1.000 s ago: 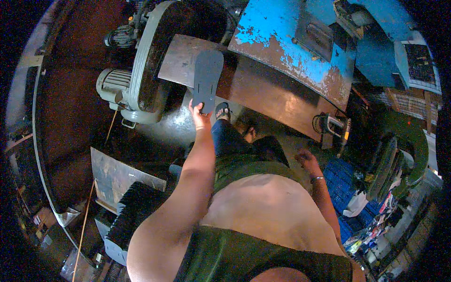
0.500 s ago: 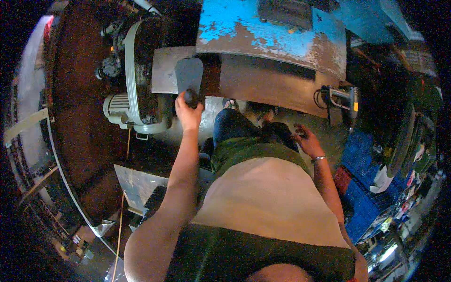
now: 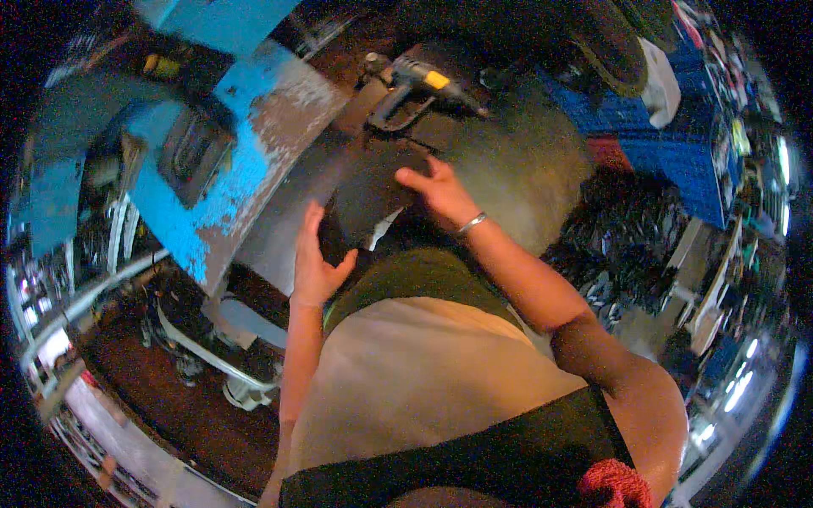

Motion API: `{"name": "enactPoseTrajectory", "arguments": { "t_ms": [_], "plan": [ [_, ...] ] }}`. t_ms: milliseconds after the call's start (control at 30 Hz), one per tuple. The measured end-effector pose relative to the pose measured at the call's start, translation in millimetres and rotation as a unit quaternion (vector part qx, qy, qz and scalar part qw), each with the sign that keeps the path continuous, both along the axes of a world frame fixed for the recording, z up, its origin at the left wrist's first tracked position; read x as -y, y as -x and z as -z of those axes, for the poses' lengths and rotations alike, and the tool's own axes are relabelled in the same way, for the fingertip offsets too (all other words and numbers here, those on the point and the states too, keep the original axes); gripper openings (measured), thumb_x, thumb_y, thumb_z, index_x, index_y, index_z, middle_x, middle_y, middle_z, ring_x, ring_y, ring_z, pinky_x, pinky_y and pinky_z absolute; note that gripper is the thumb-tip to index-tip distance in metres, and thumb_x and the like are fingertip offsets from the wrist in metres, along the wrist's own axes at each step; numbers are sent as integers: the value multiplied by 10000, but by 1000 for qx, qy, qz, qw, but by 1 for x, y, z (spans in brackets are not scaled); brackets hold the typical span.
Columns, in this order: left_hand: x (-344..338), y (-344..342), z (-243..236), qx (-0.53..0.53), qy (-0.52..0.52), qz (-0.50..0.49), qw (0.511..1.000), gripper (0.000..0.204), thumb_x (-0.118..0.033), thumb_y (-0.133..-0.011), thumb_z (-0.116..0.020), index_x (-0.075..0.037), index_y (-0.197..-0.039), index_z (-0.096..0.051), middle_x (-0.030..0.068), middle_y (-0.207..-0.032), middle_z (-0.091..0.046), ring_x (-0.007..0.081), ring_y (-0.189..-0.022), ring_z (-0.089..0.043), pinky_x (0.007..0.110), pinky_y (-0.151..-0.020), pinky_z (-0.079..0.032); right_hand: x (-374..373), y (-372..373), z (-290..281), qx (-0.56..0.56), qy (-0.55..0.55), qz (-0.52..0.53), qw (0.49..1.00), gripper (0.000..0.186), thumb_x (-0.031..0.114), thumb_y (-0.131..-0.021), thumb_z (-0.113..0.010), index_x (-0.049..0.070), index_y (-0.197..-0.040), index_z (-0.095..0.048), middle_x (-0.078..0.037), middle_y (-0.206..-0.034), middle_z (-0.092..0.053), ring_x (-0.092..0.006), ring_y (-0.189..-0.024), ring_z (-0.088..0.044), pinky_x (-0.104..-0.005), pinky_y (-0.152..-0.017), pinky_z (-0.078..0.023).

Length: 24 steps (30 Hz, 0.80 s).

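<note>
I have a dark, flat plate [image 3: 368, 199] in front of my waist, up off the worktop [image 3: 296, 110], slanting from near left to far right between my hands. My right hand [image 3: 445, 196] is closed on its far right end, thumb laid over the face and fingers going to the edge and underneath, presumably because a thin piece is easiest to pinch by its rim. My left hand [image 3: 320, 267] is spread wide at the near left end, thumb well apart from the fingers, like a cradle to steady it; I cannot tell whether the palm bears any weight. Holding it at opposite ends probably keeps so long a piece from swinging.

The worktop, its blue paint peeling, lies to my left. Beyond the plate, a pistol-shaped power tool [image 3: 415, 93] sits with its handle towards me, perhaps so it is easily reached. Blue crates [image 3: 686, 173] stand farther right, out of my elbow's way.
</note>
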<state>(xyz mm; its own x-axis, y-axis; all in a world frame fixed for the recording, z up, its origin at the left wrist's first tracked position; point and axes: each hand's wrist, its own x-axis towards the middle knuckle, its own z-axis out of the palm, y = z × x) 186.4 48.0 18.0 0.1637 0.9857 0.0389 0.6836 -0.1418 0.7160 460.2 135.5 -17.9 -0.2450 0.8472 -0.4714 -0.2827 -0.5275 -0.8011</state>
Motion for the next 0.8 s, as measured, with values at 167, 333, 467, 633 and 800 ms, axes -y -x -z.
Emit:
{"name": "enactPoseTrajectory", "arguments": {
  "t_ms": [167, 333, 467, 633, 800],
  "plan": [
    [-30, 2, 4, 167, 6, -99, 981, 1011, -61, -777, -828, -80, -1602, -244, 184, -1622, -336, 340, -1329, -522, 467, -1157, -384, -19, -170, 13, 346, -19, 395, 851, 414, 226, -909, -787, 13, -1228, -633, -102, -1138, -715, -235, -969, -695, -390, -805, -602],
    [-28, 31, 15, 110, 93, -99, 985, 949, -28, -826, -779, -88, -1610, -248, 171, -1561, -430, 274, -1169, -603, 419, -1051, -467, -1, -256, 66, 289, -62, 527, 797, 403, 180, -923, -753, 27, -1266, -607, -117, -1174, -694, -259, -909, -708, -386, -661, -621],
    [-33, 37, 14, 57, 104, -41, 992, 905, -29, -843, -769, -98, -1603, -283, 169, -1524, -477, 266, -1131, -616, 401, -1016, -493, -25, -229, 143, 299, -4, 513, 805, 392, 173, -914, -754, 58, -1264, -620, -91, -1056, -722, -213, -757, -698, -308, -524, -568],
    [-28, 42, 10, 62, 139, -81, 985, 877, -32, -850, -767, -102, -1594, -308, 168, -1507, -496, 270, -1128, -616, 402, -1016, -494, -24, -219, 166, 256, 38, 500, 826, 384, 199, -906, -764, 65, -1240, -631, -89, -1065, -720, -213, -764, -698, -307, -530, -572],
    [-7, 59, 14, 24, 165, -111, 980, 862, -42, -859, -764, -116, -1593, -318, 167, -1500, -499, 276, -1125, -618, 401, -1017, -491, -9, -242, 114, 274, 47, 512, 813, 410, 214, -905, -767, 91, -1268, -621, -83, -1130, -703, -240, -811, -700, -357, -567, -593]
  ]
}}
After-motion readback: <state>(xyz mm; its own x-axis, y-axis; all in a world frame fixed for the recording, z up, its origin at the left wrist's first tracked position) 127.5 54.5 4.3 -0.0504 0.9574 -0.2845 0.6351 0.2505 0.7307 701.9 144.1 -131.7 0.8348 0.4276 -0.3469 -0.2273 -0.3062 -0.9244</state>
